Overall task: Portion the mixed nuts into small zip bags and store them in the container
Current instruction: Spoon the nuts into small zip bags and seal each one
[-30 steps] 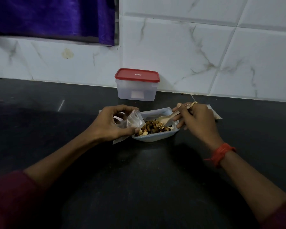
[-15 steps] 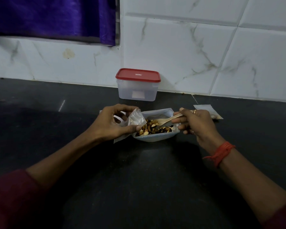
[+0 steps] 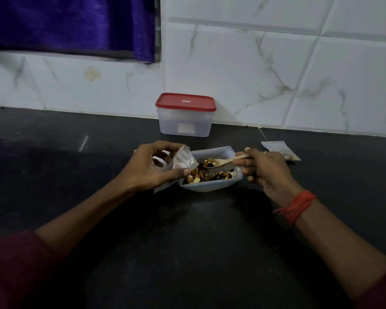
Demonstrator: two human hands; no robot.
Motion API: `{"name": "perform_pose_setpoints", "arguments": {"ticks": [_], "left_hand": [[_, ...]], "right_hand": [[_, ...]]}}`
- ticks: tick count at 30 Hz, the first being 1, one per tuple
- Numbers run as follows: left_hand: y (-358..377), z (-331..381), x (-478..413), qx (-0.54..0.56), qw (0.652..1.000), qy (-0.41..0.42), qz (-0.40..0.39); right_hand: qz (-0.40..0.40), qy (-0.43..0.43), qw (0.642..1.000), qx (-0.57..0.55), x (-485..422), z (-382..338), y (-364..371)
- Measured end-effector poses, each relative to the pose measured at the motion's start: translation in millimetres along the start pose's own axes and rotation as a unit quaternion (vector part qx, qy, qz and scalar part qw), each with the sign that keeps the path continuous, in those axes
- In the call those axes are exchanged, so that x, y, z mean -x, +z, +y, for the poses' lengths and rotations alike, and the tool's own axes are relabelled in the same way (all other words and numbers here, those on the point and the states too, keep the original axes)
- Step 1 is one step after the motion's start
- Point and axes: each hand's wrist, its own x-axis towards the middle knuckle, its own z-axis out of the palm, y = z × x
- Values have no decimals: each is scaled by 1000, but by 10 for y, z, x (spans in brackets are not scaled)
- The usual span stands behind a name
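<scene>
The camera sits on the person's head. It looks forward and down at the counter [image 3: 187,253]. It is close: both arms [image 3: 87,219] reach in from the bottom corners and fill much of the view. The left hand [image 3: 149,168], holding a bag [image 3: 183,160], and the right hand [image 3: 267,172], holding a spoon [image 3: 223,162], meet near the middle, at the tray [image 3: 210,186]. Farther back, the box [image 3: 185,123] stands by the wall [image 3: 276,63], which fills the top. The view is wide and takes in a curtain [image 3: 65,23] at top left.
</scene>
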Motion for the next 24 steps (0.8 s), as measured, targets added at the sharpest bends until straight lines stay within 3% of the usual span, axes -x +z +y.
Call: {"name": "perform_pose_setpoints", "arguments": {"ticks": [10, 15, 20, 24], "left_hand": [[5, 0, 12, -3, 1000, 3, 13], [28, 46, 19, -8, 1000, 7, 24], [16, 66, 31, 7, 999, 12, 51], [4, 68, 16, 16, 998, 9, 68]], "right_hand": [[-33, -28, 994, -96, 58, -78, 35], [-70, -97, 992, -32, 274, -107, 171], [-160, -207, 963, 63, 403, -87, 257], [-204, -230, 950, 54, 391, -91, 242]]}}
